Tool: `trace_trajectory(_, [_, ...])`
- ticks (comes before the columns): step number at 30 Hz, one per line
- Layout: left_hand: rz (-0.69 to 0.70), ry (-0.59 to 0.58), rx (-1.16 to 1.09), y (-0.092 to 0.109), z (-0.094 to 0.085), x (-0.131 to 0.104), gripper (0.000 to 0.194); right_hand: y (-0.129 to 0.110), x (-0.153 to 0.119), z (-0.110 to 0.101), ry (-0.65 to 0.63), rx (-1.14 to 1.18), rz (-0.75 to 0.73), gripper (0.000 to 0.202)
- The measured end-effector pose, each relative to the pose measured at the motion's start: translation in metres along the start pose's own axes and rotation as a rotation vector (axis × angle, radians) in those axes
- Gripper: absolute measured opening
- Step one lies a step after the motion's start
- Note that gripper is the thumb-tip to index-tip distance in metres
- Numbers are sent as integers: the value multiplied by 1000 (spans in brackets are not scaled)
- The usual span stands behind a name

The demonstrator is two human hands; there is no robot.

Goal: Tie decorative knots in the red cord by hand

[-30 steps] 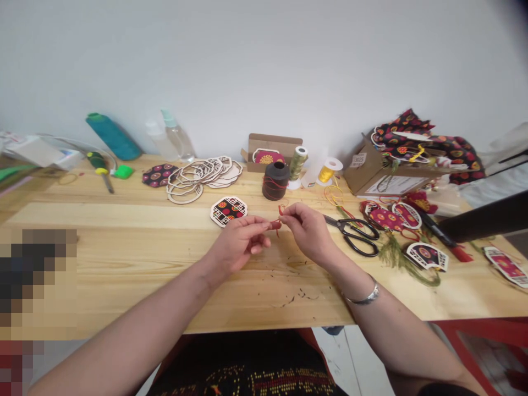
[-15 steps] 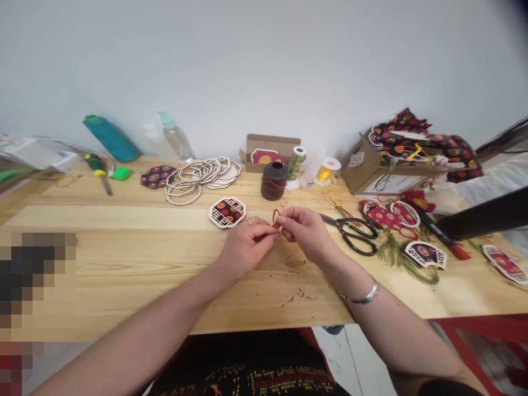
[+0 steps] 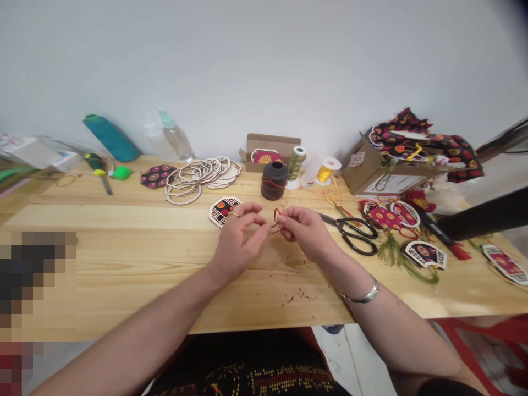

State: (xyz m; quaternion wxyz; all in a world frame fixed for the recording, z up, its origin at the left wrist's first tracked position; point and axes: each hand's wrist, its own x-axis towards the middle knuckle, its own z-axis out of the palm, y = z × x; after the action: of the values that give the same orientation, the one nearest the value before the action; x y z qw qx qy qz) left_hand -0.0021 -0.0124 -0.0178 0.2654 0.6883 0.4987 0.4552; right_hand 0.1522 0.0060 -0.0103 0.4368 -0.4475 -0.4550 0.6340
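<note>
looks like I'm shaping the red cord [image 3: 275,216] over the table [image 3: 173,300], right fingers [image 3: 287,221] pinching its loop, left fingers [image 3: 257,238] spread just beside it, next move probably needs a light left pinch

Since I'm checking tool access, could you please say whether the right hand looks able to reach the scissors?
Probably yes: the scissors lie beside the right hand with handles in plain view, though it is pinching a red cord.
</note>
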Motion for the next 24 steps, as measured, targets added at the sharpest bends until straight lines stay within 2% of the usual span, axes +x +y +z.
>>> trace_trajectory(2, [-84, -16, -92, 1, -1, 1, 11, 0, 0, 0, 11, -88, -40, 19])
trace_trajectory(4, [-193, -93, -261, 2, 1, 2, 11, 0, -1, 1, 16, -167, -66, 17])
trace_trajectory(7, [-338, -194, -475, 4, 5, 3, 24, 2, -1, 2, 32, -263, -103, 14])
trace_trajectory(9, [-390, -220, -547, 6, 6, 3, 29, 4, -1, 2, 42, -326, -133, 12])
trace_trajectory(17, [-462, -260, -508, 4, 5, 4, 34, 7, -3, 3, 55, -473, -179, 12])
trace_trajectory(24, [-437, -251, -481, 2, 3, 5, 29, 3, -3, 1, 63, -538, -182, 11])
